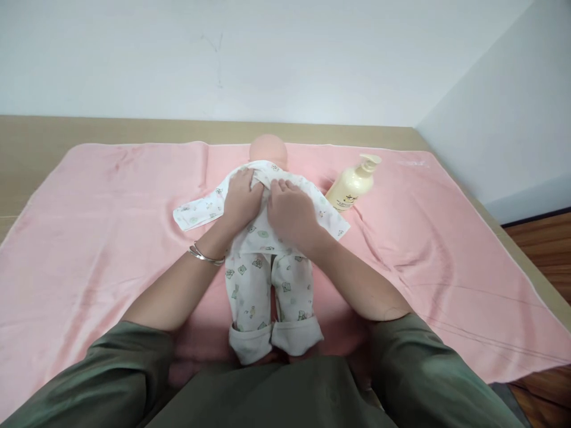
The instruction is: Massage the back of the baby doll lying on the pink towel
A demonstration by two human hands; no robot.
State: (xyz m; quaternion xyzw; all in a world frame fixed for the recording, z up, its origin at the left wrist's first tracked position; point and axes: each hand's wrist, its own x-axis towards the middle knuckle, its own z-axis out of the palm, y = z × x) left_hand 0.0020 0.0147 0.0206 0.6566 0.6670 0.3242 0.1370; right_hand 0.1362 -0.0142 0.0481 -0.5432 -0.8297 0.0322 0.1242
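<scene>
A baby doll (268, 148) lies on its bed of pink cloth, its bald head pointing away from me. It wears a white shirt (265, 241) with small printed figures and matching trousers (252, 291) whose cuffs are turned up. My left hand (242, 199) rests on the left chest of the shirt, thumb apart from the fingers. Beside it, my right hand (292, 211) lies over the right chest, slightly blurred, fingers extended. Between both hands the shirt front is creased near the neck. The sleeves spread out to either side, and the doll's face cannot be made out.
A pale yellow pump bottle (350, 187) leans at a tilt to the right of the doll, close to the right sleeve. The pink cloth (111, 238) covers most of a wooden table (357, 134), which meets a white wall (285, 59) at the back.
</scene>
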